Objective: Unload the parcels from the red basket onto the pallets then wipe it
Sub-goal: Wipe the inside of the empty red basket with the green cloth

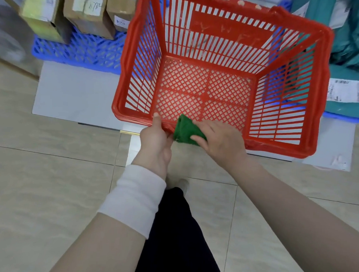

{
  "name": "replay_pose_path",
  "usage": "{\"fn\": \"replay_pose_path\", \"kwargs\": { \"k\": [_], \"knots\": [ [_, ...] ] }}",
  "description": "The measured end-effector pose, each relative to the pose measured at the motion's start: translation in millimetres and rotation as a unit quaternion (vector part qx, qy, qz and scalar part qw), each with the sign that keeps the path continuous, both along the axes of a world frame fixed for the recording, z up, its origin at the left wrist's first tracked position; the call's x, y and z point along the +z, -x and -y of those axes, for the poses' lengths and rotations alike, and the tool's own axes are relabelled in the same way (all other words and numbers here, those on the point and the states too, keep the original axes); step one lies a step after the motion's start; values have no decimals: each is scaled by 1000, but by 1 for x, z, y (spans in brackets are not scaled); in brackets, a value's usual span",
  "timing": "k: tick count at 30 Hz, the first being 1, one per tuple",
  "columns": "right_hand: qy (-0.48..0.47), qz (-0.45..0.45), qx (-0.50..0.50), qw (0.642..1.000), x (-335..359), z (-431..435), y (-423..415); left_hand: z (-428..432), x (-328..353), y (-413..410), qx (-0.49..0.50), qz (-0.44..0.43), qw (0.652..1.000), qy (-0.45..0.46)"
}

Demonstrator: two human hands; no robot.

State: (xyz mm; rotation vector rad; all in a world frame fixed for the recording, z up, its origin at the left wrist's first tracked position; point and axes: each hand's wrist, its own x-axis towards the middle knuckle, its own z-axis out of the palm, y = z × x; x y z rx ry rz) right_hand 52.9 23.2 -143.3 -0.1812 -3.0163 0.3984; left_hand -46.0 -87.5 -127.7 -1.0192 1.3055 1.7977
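The red basket [286,58] stands on the floor in front of me with nothing inside it; its lattice bottom is bare. My left hand [156,137] grips the near rim, thumb on top. My right hand [220,141] holds a folded green cloth [186,130] against that same near rim, just right of the left hand. Cardboard parcels [87,8] sit on a blue pallet [81,49] at the back left. Teal bagged parcels [353,51] lie at the back right.
A pale grey mat [72,92] lies under the basket, with beige floor tiles [47,181] nearer me. My dark trouser leg [178,229] is below the hands. A second blue pallet [341,118] edges out under the teal bags.
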Motion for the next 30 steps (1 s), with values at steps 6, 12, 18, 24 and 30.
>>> {"fn": "replay_pose_path", "kwargs": {
  "k": [6,12,18,24,30],
  "knots": [
    [26,-33,-90,995,-4,4,10,-1,0,-4,10,-21,1000,1],
    [45,116,-212,969,-6,0,27,0,3,-6,1,-33,999,4],
    [279,75,-287,913,19,-29,17,1,6,-5,6,-30,999,-11],
    [286,111,-233,923,35,-43,-37,1,3,-4,13,-27,999,-14],
    [-39,174,-40,983,15,-21,-45,1,3,-4,13,-27,999,-20]
  ]
}}
